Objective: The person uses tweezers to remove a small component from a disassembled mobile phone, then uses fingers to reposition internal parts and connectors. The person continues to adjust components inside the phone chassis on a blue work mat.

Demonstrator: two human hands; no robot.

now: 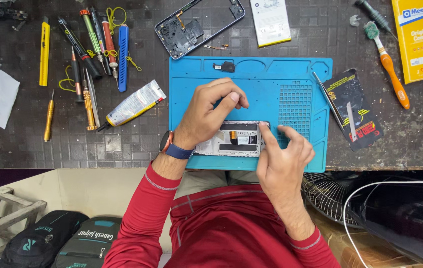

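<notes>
The opened phone (234,139) lies on the blue mat (296,74) at the worktop's (122,144) near edge. The left hand (210,111) arches over it, fingers pinched together, seemingly empty; the right hand (283,159) presses its end, fingers apart. A slip could tear the exposed flex cable.

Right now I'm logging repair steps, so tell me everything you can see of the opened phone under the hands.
The opened phone lies flat, lengthwise left to right, at the near edge of the blue work mat. Its exposed inside looks pale silver metal, with black strips and a small orange part near the middle. The left hand arches over its left end, hiding that part; the right hand presses a finger on its right end. No back cover is on it.
</notes>
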